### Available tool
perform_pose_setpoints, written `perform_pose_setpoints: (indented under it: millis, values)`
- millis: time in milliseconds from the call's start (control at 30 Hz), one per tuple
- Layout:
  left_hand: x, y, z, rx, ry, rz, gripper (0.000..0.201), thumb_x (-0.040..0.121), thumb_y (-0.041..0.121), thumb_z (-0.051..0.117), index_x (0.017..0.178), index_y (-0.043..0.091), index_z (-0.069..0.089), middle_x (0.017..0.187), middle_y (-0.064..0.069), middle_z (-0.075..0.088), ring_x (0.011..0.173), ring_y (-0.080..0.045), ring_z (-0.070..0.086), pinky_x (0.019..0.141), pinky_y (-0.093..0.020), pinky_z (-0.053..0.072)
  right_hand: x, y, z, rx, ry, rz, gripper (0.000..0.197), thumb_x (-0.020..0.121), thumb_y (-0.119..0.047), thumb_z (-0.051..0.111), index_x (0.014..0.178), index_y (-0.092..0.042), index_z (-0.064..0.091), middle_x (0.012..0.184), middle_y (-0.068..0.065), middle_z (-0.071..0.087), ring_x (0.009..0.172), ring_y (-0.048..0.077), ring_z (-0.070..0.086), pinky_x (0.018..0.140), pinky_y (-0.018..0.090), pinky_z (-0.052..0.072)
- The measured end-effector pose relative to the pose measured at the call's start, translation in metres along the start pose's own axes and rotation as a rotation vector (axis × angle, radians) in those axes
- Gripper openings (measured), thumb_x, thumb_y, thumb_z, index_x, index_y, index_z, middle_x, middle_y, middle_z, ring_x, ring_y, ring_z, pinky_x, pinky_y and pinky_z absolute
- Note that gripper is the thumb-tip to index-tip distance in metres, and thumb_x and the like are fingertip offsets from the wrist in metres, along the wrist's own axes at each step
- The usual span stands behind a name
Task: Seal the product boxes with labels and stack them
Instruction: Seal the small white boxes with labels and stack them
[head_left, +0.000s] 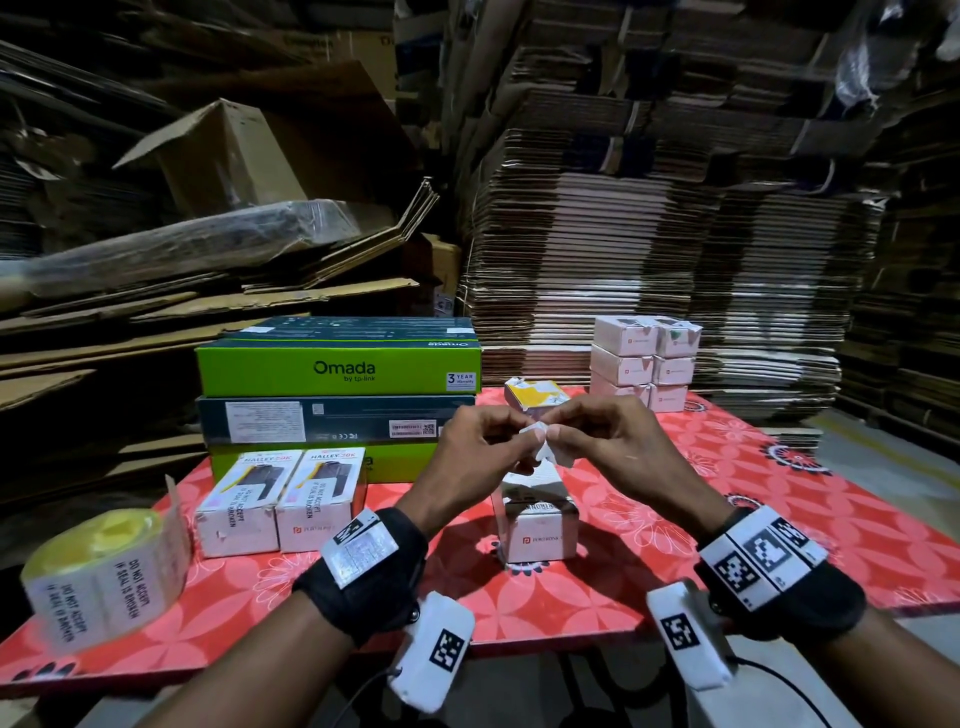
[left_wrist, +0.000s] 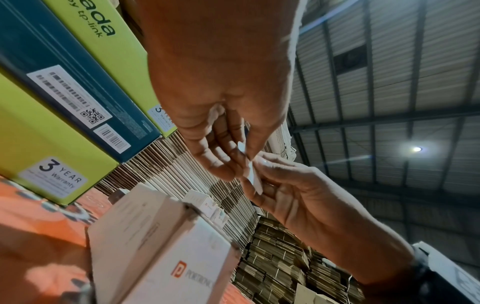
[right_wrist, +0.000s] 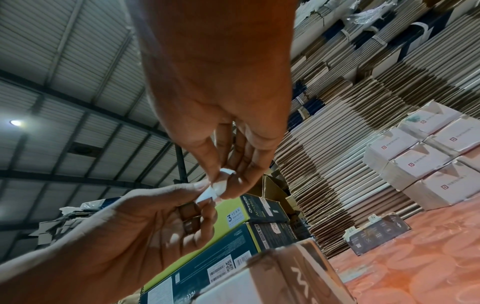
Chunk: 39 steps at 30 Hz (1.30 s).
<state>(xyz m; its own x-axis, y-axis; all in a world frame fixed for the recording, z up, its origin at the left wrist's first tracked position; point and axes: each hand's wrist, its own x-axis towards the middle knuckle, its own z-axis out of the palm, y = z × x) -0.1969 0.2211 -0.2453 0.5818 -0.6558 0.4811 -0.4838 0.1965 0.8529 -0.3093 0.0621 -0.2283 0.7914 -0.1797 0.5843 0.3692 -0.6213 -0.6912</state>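
Both hands meet above a white Portronics product box (head_left: 540, 514) that stands on the red table (head_left: 675, 519). My left hand (head_left: 483, 441) and right hand (head_left: 597, 436) both pinch a small white label (head_left: 543, 441) between thumbs and fingertips. The left wrist view shows the label (left_wrist: 253, 174) edge-on between the two hands, with the box (left_wrist: 166, 246) below. From the right wrist, the label (right_wrist: 215, 189) looks curled at the fingertips, over the box (right_wrist: 272, 277). A roll of seal labels (head_left: 104, 566) lies at the table's left front corner.
Two sealed white boxes (head_left: 280, 499) stand side by side left of centre. Green Omada boxes (head_left: 337, 384) are stacked behind them. A stack of small white boxes (head_left: 644, 364) sits at the back right, a yellow-and-white box (head_left: 535, 397) beside it. Flat cardboard piles surround the table.
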Motion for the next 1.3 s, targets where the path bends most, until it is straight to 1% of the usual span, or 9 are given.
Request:
perform_pose_setpoints:
  millis: [167,267,400,533,733,867,1000,1100,1300]
  values:
    - [-0.001,0.002,0.0,-0.017,-0.037,-0.012,0.014,0.095,0.011,0.068,0.097,-0.002,0.073,0.078,-0.012,0.07,0.07,-0.019,0.067,0.072,-0.035,0.06,-0.002,-0.003,-0.004,0.087,-0.059,0.018,0.008,0.094,-0.01,0.07,0.098,-0.005,0.076,0.076,0.017,0.07,0.068,0.017,0.063,0.068,0.03,0.051]
    - [-0.002,0.005,0.0,-0.031,-0.073,-0.026,0.015,0.096,0.008,0.065,0.099,-0.006,0.071,0.078,-0.01,0.068,0.071,-0.019,0.065,0.076,-0.039,0.061,-0.002,-0.003,-0.006,0.154,-0.094,0.06,0.009,0.095,-0.005,0.067,0.099,0.0,0.073,0.073,0.01,0.065,0.068,0.018,0.059,0.066,0.028,0.049]
    - [-0.005,0.004,-0.002,0.004,-0.124,-0.039,0.017,0.098,0.009,0.063,0.102,-0.006,0.07,0.077,-0.005,0.066,0.066,-0.012,0.063,0.068,-0.029,0.058,-0.004,-0.002,-0.009,0.16,-0.145,0.106,0.011,0.097,0.0,0.062,0.1,0.003,0.072,0.075,-0.002,0.067,0.07,0.009,0.062,0.067,0.019,0.05]
    - [-0.009,0.004,-0.002,0.04,-0.153,-0.063,0.016,0.099,0.006,0.06,0.102,-0.007,0.068,0.081,-0.013,0.062,0.064,-0.011,0.058,0.057,-0.014,0.045,-0.007,-0.006,-0.011,0.237,-0.148,0.176,0.013,0.098,0.0,0.06,0.1,0.004,0.072,0.084,-0.004,0.068,0.075,0.004,0.067,0.064,0.018,0.054]
    - [-0.008,0.004,-0.002,0.031,-0.137,-0.072,0.015,0.098,0.009,0.062,0.101,-0.003,0.071,0.076,-0.01,0.064,0.067,-0.015,0.06,0.06,-0.02,0.048,-0.011,-0.006,-0.012,0.221,-0.135,0.188,0.02,0.09,-0.013,0.076,0.109,-0.008,0.073,0.114,0.009,0.072,0.095,0.026,0.074,0.076,0.036,0.06]
    - [-0.009,0.008,-0.001,-0.029,-0.109,-0.1,0.015,0.097,0.005,0.061,0.103,-0.007,0.069,0.081,-0.011,0.067,0.067,-0.011,0.066,0.058,-0.018,0.05,-0.01,-0.006,-0.012,0.169,-0.119,0.155,0.022,0.086,-0.001,0.076,0.107,-0.009,0.074,0.108,0.007,0.073,0.088,0.02,0.07,0.072,0.033,0.059]
    - [-0.011,0.011,0.002,-0.205,-0.135,-0.125,0.024,0.097,0.018,0.066,0.098,-0.006,0.07,0.089,-0.015,0.07,0.084,-0.025,0.072,0.077,-0.039,0.058,-0.011,-0.007,-0.01,0.184,-0.049,0.141,0.018,0.086,-0.003,0.076,0.104,-0.006,0.074,0.104,0.011,0.074,0.083,0.024,0.071,0.071,0.036,0.062]
    - [-0.013,0.012,0.003,-0.185,-0.116,-0.108,0.026,0.09,0.019,0.075,0.105,-0.002,0.073,0.098,-0.02,0.074,0.087,-0.026,0.073,0.079,-0.034,0.059,-0.012,-0.009,-0.007,0.193,-0.019,0.127,0.022,0.083,-0.012,0.08,0.104,-0.006,0.074,0.096,0.015,0.075,0.082,0.025,0.073,0.071,0.034,0.061]
    - [-0.01,0.008,-0.001,-0.227,-0.124,-0.095,0.018,0.089,0.007,0.073,0.102,-0.006,0.072,0.087,-0.02,0.071,0.08,-0.025,0.067,0.079,-0.036,0.058,-0.012,-0.012,-0.01,0.26,-0.029,0.138,0.026,0.081,-0.003,0.081,0.105,-0.003,0.073,0.095,0.016,0.075,0.08,0.024,0.072,0.069,0.028,0.058]
